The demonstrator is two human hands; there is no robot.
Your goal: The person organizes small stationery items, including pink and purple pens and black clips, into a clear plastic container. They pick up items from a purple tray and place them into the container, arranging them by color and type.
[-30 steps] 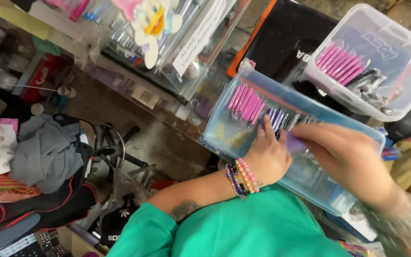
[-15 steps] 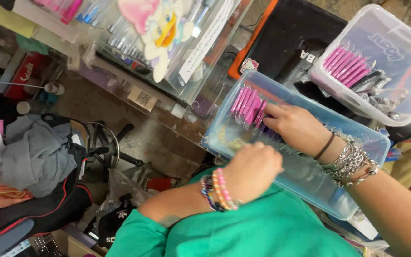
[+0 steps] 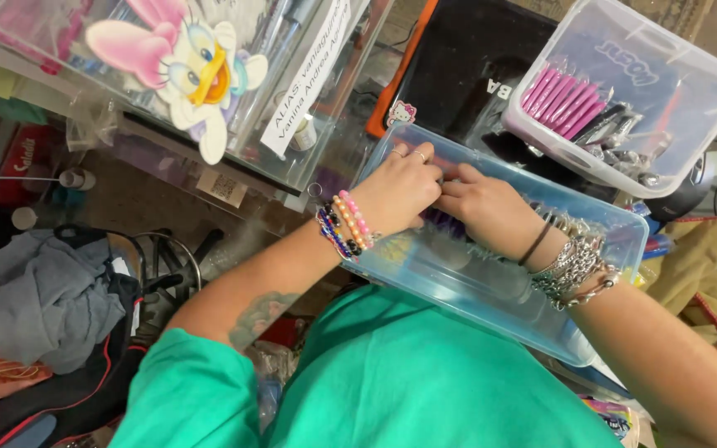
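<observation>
— While both hands are down in it, log this one: blue bin (image 3: 491,282), clear plastic, shallow, rectangular, resting on the lap against the green shirt (image 3: 425,390). Contents?

— Slim pink and purple sticks (image 3: 446,222), lying side by side at the far end. Mostly hidden under the knuckles. Could be pens or tubes; too covered to tell.

— Left hand (image 3: 400,189)?

— Inside the bin, fingers curled down onto the sticks, rings on two fingers, bead bracelets (image 3: 343,226) at the wrist. Whether it has actually pinched one I cannot tell.

— Right hand (image 3: 491,207)?

— Just beside the left, touching it, fingers bent the same way over the same row. Silver bangles (image 3: 578,270) and a dark band on that wrist. Grip also hidden.

— Handling notes?

— My guess: sticks are light, stiff, smooth, so apt to roll or slip. Best pinched across the middle, one or a few at a time. The bin looks thin-walled and a bit flexible; hold it by the rim on the long sides.

— Nearby items?

— White bin (image 3: 690,99), upper right, well apart, with more pink sticks and some dark ones. Clear case (image 3: 292,116) with a cartoon duck cutout (image 3: 188,70) to the left. Grey cloth (image 3: 51,299) lower left.
</observation>
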